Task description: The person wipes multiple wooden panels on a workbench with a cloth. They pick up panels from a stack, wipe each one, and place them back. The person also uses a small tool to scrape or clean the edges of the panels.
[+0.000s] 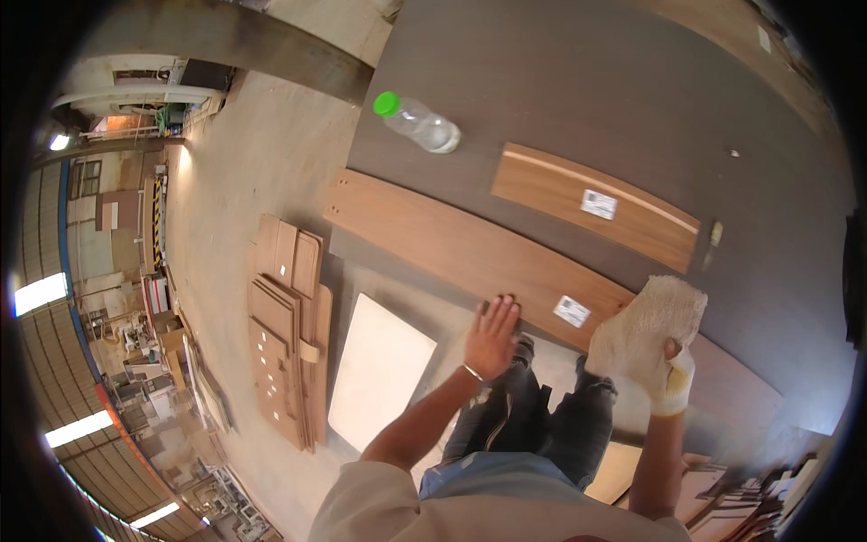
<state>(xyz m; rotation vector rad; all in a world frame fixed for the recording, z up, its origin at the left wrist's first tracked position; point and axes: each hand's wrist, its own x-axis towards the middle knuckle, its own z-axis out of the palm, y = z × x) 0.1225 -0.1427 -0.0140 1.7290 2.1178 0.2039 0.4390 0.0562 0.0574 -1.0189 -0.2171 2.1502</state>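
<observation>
A long brown wooden board with a white label lies along the near edge of the dark table. My bare left hand rests at the board's near edge, its fingers stretched out flat. In a pale work glove, my right hand grips a beige cloth. The cloth hangs over the right part of the board and hides it there. Beyond the long board lies a shorter wooden board, also labelled.
A clear bottle with a green cap lies on the table's left part. On the floor to the left are stacked brown panels and a white panel. A beam crosses at the upper left. More boards stand at the lower right.
</observation>
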